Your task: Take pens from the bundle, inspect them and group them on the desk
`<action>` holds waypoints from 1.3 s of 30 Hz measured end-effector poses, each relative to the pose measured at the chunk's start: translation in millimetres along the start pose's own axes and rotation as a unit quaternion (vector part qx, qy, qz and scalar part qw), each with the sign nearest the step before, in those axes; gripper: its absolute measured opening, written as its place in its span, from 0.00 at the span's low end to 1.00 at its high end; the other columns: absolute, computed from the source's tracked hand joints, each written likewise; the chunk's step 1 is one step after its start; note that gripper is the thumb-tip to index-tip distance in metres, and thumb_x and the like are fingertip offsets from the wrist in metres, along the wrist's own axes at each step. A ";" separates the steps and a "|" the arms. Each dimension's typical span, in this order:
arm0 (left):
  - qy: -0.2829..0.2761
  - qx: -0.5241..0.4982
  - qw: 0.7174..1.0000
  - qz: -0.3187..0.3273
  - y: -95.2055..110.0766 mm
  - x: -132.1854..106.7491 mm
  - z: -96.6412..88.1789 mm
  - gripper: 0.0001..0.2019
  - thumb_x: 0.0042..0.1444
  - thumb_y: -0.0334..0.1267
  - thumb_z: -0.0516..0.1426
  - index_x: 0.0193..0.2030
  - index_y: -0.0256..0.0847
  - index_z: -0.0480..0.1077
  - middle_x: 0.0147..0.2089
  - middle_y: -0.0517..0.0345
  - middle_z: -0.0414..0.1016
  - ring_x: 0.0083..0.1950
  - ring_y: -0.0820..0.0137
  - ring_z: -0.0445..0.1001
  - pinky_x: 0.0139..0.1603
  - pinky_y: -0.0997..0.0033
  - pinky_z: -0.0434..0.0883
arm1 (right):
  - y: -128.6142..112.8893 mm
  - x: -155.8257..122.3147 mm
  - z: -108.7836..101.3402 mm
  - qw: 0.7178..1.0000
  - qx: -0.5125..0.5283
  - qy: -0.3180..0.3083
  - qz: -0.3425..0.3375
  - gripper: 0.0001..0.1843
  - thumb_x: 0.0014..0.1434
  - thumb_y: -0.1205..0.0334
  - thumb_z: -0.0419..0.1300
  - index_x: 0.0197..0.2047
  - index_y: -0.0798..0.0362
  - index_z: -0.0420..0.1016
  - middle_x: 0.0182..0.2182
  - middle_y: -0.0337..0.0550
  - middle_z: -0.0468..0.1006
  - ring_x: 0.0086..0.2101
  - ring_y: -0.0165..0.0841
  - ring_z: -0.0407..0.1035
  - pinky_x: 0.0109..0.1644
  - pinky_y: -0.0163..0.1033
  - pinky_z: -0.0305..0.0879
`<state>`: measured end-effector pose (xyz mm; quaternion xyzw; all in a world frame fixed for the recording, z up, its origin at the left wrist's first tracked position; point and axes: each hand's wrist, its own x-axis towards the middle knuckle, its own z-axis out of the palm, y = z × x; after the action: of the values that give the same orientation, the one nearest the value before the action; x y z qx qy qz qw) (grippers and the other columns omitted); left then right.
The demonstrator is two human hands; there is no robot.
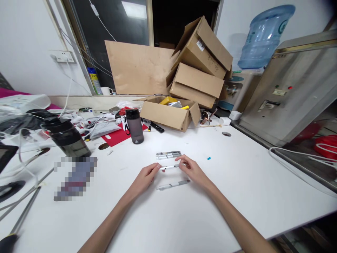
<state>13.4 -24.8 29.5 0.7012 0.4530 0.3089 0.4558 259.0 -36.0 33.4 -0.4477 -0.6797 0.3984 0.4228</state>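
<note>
Between my two hands a white and grey pen (170, 167) is held level above the white table. My left hand (146, 176) pinches its left end between thumb and fingers. At the other end, my right hand (190, 168) grips the pen's grey part, with the index finger raised a little. Just beyond, a few similar pens (168, 155) lie side by side on the table. Nearer to me, another clear and grey pen (172, 185) rests by itself, slightly tilted up to the right.
A grey water bottle (135, 127) and an open cardboard box (165, 114) stand behind the pens. At left are a dark bottle (68, 138) and a blurred-out item (77, 178). A small blue scrap (209, 158) lies right on the table (263, 186).
</note>
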 end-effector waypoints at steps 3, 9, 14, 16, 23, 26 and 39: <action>0.001 0.000 1.000 0.003 0.6 -0.3 -0.4 0.24 0.67 0.57 0.48 0.40 0.40 0.74 0.26 0.66 0.55 0.25 0.74 0.53 0.25 0.75 0.52 | -0.1 -0.9 0.1 0.999 0.020 -0.024 0.025 0.15 0.68 0.52 0.52 0.50 0.49 0.72 0.23 0.31 0.59 0.24 0.29 0.52 0.30 0.34 0.50; -0.004 0.004 1.000 0.004 2.7 -0.9 -0.8 0.24 0.67 0.58 0.47 0.40 0.41 0.74 0.25 0.67 0.56 0.25 0.73 0.54 0.26 0.74 0.53 | -4.1 -1.8 0.0 1.000 0.008 -0.024 0.002 0.14 0.66 0.52 0.55 0.49 0.50 0.73 0.28 0.35 0.66 0.27 0.29 0.58 0.31 0.34 0.53; -0.009 0.003 1.000 0.003 3.3 -1.1 -1.0 0.23 0.67 0.57 0.48 0.40 0.41 0.73 0.25 0.67 0.55 0.25 0.73 0.54 0.26 0.74 0.52 | -3.7 -2.6 -0.4 0.997 0.033 -0.055 0.040 0.17 0.69 0.50 0.50 0.51 0.50 0.72 0.20 0.31 0.60 0.23 0.29 0.52 0.28 0.34 0.50; -0.010 0.003 1.000 0.000 4.0 -1.3 -1.2 0.23 0.67 0.57 0.48 0.40 0.41 0.73 0.25 0.67 0.56 0.25 0.73 0.54 0.26 0.74 0.52 | -2.9 -2.7 -1.1 0.997 0.031 -0.059 0.043 0.17 0.69 0.49 0.50 0.50 0.50 0.72 0.20 0.31 0.59 0.22 0.29 0.52 0.28 0.34 0.49; 0.002 0.001 1.000 0.000 3.1 -0.8 -1.6 0.23 0.67 0.57 0.48 0.41 0.41 0.73 0.26 0.66 0.56 0.26 0.73 0.55 0.26 0.74 0.53 | -4.4 -2.6 -1.6 0.997 0.036 -0.051 0.036 0.16 0.68 0.49 0.52 0.50 0.49 0.72 0.21 0.30 0.58 0.23 0.28 0.51 0.28 0.34 0.49; 0.002 0.000 1.000 0.000 1.9 -0.4 -1.3 0.23 0.67 0.57 0.48 0.40 0.41 0.73 0.27 0.66 0.56 0.26 0.73 0.54 0.26 0.74 0.52 | -3.6 -2.4 -1.0 0.997 0.036 -0.049 0.050 0.18 0.69 0.48 0.50 0.50 0.50 0.72 0.20 0.30 0.57 0.22 0.28 0.51 0.28 0.34 0.50; 0.000 0.005 1.000 0.002 4.7 -1.8 0.6 0.25 0.66 0.60 0.47 0.40 0.40 0.73 0.26 0.66 0.55 0.25 0.73 0.54 0.25 0.74 0.52 | -1.5 -0.2 -2.2 0.999 0.032 -0.027 0.005 0.15 0.66 0.51 0.54 0.47 0.50 0.74 0.25 0.34 0.61 0.26 0.29 0.55 0.32 0.35 0.52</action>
<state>14.8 -27.4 33.6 0.7047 0.4531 0.3071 0.4514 260.7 -36.3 35.4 -0.4262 -0.6755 0.4339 0.4169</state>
